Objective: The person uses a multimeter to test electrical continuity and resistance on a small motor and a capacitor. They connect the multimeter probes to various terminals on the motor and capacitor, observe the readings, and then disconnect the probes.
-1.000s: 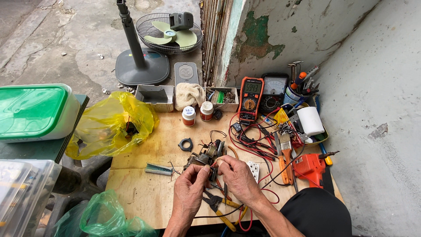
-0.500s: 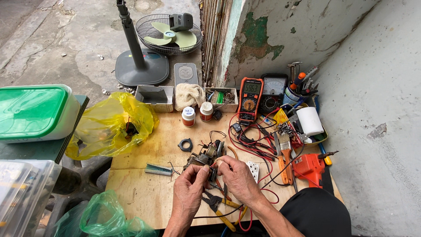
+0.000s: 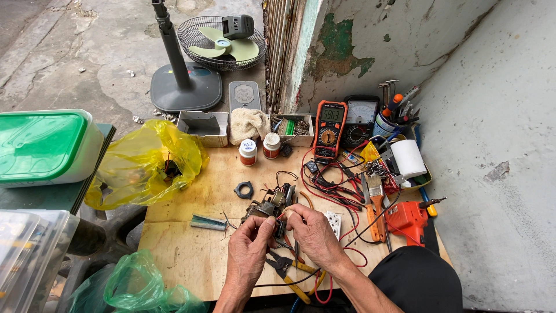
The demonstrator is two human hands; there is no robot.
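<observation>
both hands on small motor assembly [image 3: 271, 204] mid-board on the wooden board [image 3: 191, 255]. left hand [image 3: 249, 243] fingers pinched shut on its near edge; right hand [image 3: 313, 235] curled closed, pinching what looks like a wire at the motor, hard to tell. pliers [image 3: 286, 269] lie just under the hands, black ring [image 3: 244, 189] near the motor.
</observation>
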